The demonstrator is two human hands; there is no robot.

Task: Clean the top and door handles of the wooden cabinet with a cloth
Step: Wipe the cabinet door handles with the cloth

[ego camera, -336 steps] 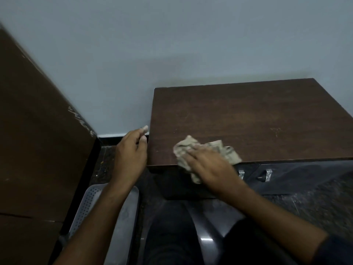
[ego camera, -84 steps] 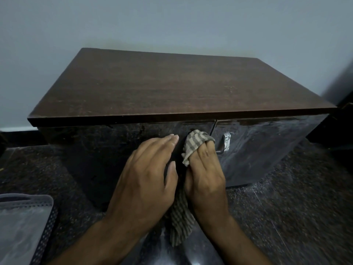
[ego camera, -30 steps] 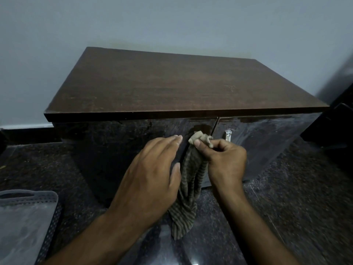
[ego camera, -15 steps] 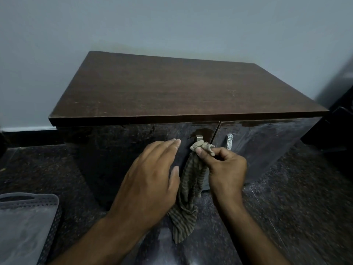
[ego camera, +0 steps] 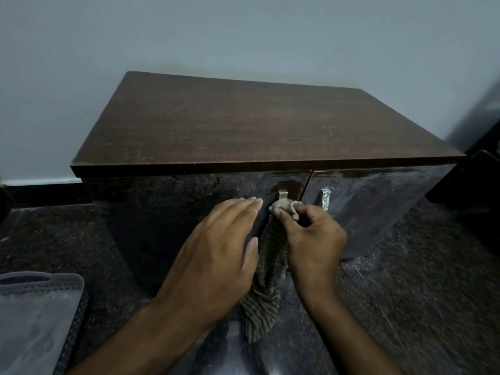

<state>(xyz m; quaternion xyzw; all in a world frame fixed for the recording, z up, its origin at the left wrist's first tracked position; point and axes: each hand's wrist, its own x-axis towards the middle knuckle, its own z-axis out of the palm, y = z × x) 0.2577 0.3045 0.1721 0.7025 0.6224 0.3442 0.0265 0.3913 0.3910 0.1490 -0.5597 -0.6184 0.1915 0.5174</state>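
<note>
The dark wooden cabinet [ego camera: 243, 123] stands against the wall, its two glossy doors facing me. The left door's metal handle [ego camera: 282, 195] shows its top above a striped grey-brown cloth [ego camera: 266, 290]. My right hand [ego camera: 313, 239] pinches the cloth's bunched upper end just below that handle, and the rest of the cloth hangs down. My left hand [ego camera: 216, 253] lies flat with straight fingers against the left door, beside the cloth. The right door's handle [ego camera: 325, 198] is bare and shiny.
A grey perforated plastic basket [ego camera: 35, 315] sits on the dark speckled floor at lower left. A dark object [ego camera: 484, 169] stands close to the cabinet's right side. The pale wall runs behind the cabinet.
My right hand has slid the bunched cloth down the left door's handle, so more of the handle's top shows. My left hand stays flat on the door.
</note>
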